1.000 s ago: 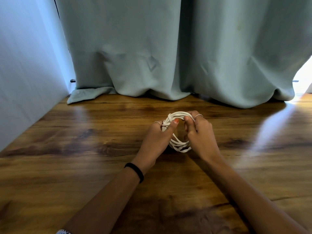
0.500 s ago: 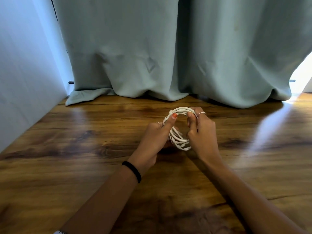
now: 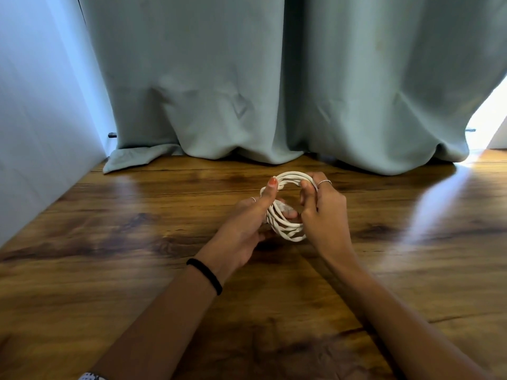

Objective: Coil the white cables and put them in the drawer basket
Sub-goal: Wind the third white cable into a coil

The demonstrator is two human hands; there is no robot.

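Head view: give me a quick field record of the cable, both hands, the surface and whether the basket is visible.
cable: white cable wound into a coil of several loops, held above the floor
left hand: left hand grips the coil's left side, thumb laid over the top loops
right hand: right hand grips the coil's right side, fingers curled round the strands
surface: wooden floor
backdrop: pale green curtain
drawer basket: not in view

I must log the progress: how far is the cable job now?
Done: the white cable is already wound into several loops. In hand: the left hand and the right hand both grip the coil above the wooden floor. Left: putting it away; no drawer basket is in view.
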